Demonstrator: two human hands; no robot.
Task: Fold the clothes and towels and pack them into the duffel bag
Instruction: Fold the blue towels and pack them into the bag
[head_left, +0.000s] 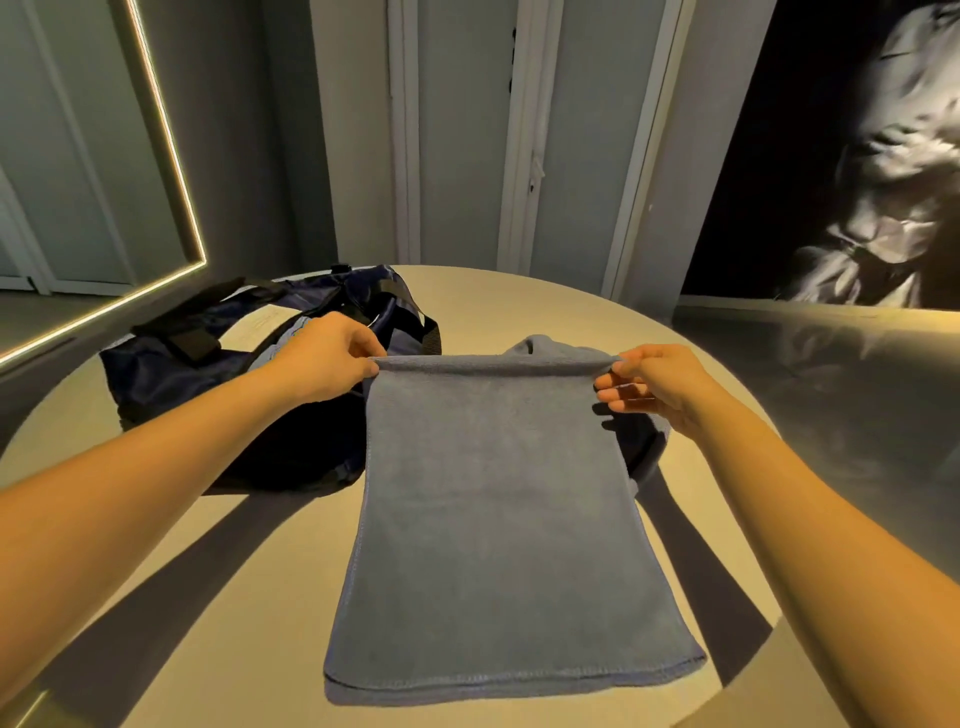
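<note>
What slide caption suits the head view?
Left hand and right hand pinch a grey towel's far corners near the duffel bag.

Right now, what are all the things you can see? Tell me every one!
towel: one, grey-blue, middle of the table, far edge lifted
bag: one, dark blue with black straps, on the table left of the towel
table: one, beige, round
mirror: one, lit edge, left wall
picture: one, black and silver, right wall
left hand: pinches the towel's far left corner
right hand: pinches its far right corner
</note>
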